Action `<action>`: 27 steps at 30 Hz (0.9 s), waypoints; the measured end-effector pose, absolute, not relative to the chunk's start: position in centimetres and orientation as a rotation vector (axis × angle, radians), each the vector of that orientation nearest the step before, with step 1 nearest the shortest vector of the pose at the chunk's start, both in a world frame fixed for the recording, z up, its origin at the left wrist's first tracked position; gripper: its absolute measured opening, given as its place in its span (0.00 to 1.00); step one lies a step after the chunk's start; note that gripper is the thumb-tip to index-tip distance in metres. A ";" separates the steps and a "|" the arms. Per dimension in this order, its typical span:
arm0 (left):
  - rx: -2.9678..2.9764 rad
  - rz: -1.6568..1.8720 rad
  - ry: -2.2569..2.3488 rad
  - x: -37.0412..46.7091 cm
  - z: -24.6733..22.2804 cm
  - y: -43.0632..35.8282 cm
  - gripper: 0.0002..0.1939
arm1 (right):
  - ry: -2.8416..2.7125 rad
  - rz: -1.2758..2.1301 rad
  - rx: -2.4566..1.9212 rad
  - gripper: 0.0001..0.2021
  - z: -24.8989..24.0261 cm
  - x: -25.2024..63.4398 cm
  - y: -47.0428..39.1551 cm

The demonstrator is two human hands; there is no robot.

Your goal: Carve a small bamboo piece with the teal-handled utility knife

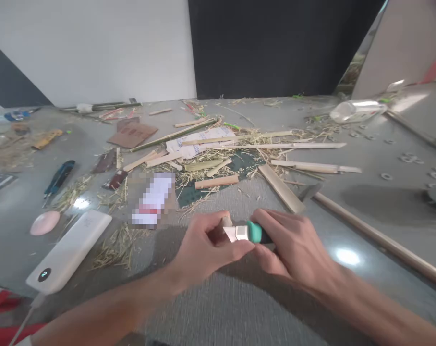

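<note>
The right hand has fingers closed on 1 knife; the left hand pinches 1 piece beside 1 blade.

From afar I saw a cutter with a teal collar at five o'clock, a white power bank at eight, a black panel at one.

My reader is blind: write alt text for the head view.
The right hand holds a green-trimmed cutter, its blade beside a small piece pinched in the left hand. Wooden strips and shavings litter the grey table beyond.
</note>
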State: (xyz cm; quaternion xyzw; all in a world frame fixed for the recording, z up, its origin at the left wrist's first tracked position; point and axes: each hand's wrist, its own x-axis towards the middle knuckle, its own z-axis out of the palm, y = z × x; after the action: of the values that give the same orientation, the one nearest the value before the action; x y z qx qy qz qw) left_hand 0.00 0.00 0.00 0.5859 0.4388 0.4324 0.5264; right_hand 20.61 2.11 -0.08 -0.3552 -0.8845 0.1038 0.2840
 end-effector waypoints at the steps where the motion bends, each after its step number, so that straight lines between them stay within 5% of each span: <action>1: 1.420 1.058 1.039 0.0 -0.1 0.0 0.28 | -2.369 0.287 -0.931 0.23 -0.1 20.5 2.2; 16: 1.629 1.101 0.987 0.3 -1.0 0.3 0.31 | -2.493 0.451 -0.766 0.11 0.0 22.0 1.4; 27: 1.623 1.109 0.916 0.2 -0.9 0.4 0.31 | -2.492 0.354 -0.731 0.14 0.5 22.0 1.3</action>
State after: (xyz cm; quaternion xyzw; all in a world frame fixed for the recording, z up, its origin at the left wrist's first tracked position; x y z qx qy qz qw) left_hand 0.19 0.36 -0.93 0.6615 0.3735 0.4522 0.4673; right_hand 21.97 1.27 0.47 -0.2694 -0.9187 0.1304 0.2576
